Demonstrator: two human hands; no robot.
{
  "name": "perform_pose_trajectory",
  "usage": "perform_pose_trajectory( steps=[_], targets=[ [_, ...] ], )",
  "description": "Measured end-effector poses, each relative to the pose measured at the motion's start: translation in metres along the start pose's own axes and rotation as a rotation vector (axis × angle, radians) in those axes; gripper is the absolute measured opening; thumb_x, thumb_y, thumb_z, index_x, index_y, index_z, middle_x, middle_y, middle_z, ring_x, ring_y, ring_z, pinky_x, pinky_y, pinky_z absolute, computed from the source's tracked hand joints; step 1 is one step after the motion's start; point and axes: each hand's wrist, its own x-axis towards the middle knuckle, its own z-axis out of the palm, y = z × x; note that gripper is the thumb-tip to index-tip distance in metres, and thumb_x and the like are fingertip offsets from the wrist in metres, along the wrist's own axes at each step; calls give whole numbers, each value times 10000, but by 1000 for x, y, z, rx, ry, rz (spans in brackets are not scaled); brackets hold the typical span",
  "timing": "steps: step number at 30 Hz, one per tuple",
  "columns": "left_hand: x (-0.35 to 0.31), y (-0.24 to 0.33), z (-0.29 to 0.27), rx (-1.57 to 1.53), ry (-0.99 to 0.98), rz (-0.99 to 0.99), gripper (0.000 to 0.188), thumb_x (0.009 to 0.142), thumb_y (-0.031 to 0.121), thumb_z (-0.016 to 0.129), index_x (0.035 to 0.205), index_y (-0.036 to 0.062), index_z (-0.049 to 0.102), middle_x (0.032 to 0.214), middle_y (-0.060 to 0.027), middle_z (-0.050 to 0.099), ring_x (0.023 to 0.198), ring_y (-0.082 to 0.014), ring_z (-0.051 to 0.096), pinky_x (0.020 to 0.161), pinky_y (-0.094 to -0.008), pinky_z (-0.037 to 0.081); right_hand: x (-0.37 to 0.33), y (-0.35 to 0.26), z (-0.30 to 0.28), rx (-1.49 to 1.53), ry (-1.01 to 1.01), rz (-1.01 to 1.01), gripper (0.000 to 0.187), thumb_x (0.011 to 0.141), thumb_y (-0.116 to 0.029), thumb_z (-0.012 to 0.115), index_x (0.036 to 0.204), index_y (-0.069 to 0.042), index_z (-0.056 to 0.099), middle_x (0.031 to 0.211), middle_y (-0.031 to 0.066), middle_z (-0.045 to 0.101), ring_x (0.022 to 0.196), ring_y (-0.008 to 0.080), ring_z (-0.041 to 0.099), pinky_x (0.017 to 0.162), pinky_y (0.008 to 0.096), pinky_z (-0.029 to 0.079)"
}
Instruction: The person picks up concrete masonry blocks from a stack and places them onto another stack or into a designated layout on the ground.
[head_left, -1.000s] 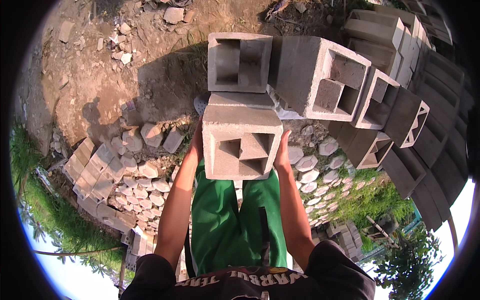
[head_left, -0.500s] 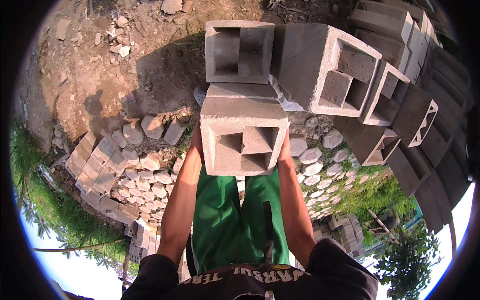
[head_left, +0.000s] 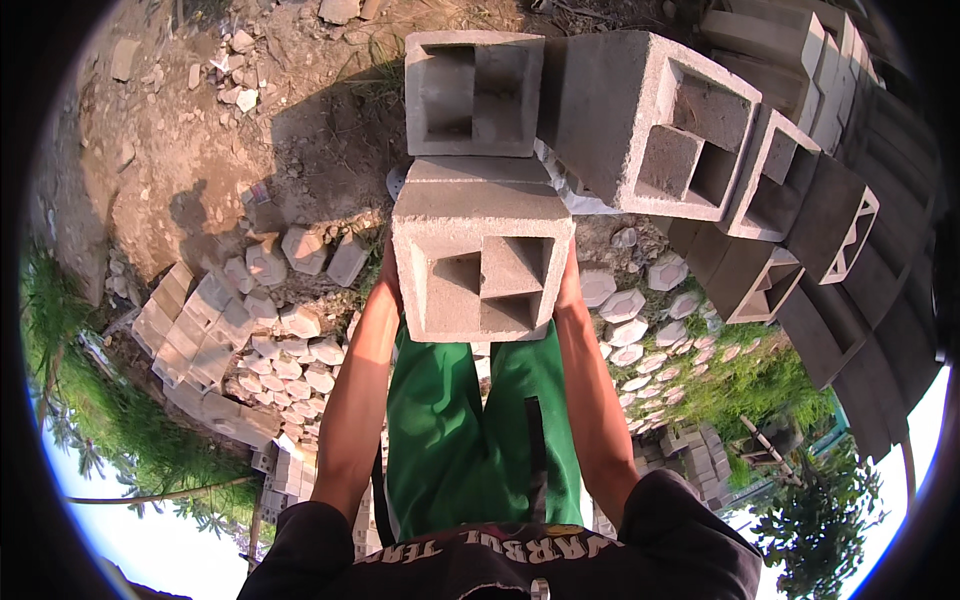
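Observation:
A grey hollow concrete block [head_left: 485, 204] with a square rim and inner dividers is in front of my legs, its hollow side facing me. My left hand [head_left: 390, 272] presses its left side and my right hand [head_left: 570, 282] its right side, so the block is gripped between them. The fingers are mostly hidden behind it. Just beyond stands a similar block [head_left: 424, 95] with two openings. To the right of that is a larger-looking block [head_left: 600, 110], tilted in view, its divided hollow facing right.
More hollow blocks [head_left: 835, 220] are stacked along the right. Rows of pale hexagonal pavers [head_left: 622, 305] lie on the ground on both sides of my legs. Rectangular blocks [head_left: 200, 320] stand at the left. Rubble [head_left: 240, 95] is scattered over bare soil at the far left.
The held block and the blocks beyond it appear slightly higher and further left in view. Both hands keep their grip on its sides.

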Motion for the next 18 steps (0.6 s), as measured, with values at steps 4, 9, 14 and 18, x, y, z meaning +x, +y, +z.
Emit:
perform_pose_trajectory(
  steps=[4,9,14,18],
  targets=[
    [6,-1,-1,49,24,8,597,916,515,375,1324,85,439,1302,-90,489,1127,-256,496,943,-377,414,5,-3,0,59,-43,5,630,962,-541,220,1456,-150,197,1408,77,350,1254,212,365,1052,366,290],
    [4,2,-19,181,92,54,596,915,512,378,1324,83,437,1300,-89,491,1131,-253,493,945,-376,411,-2,-10,20,39,40,26,703,918,-604,299,1382,-78,354,1344,88,439,1190,232,440,1021,372,334],
    [-21,64,37,201,23,63,634,908,511,407,1364,72,393,1367,-98,437,1245,-233,403,1026,-343,327,2,35,-31,68,86,34,867,894,-654,282,1441,1,128,1503,157,156,1383,262,174,1117,386,147],
    [-31,129,69,1088,0,333,623,926,438,422,1403,51,325,1469,-106,294,1358,-226,264,1101,-344,202,-32,70,-45,371,285,172,910,839,-736,246,1446,-62,183,1485,174,203,1364,335,211,1107,462,158]
  ],
)
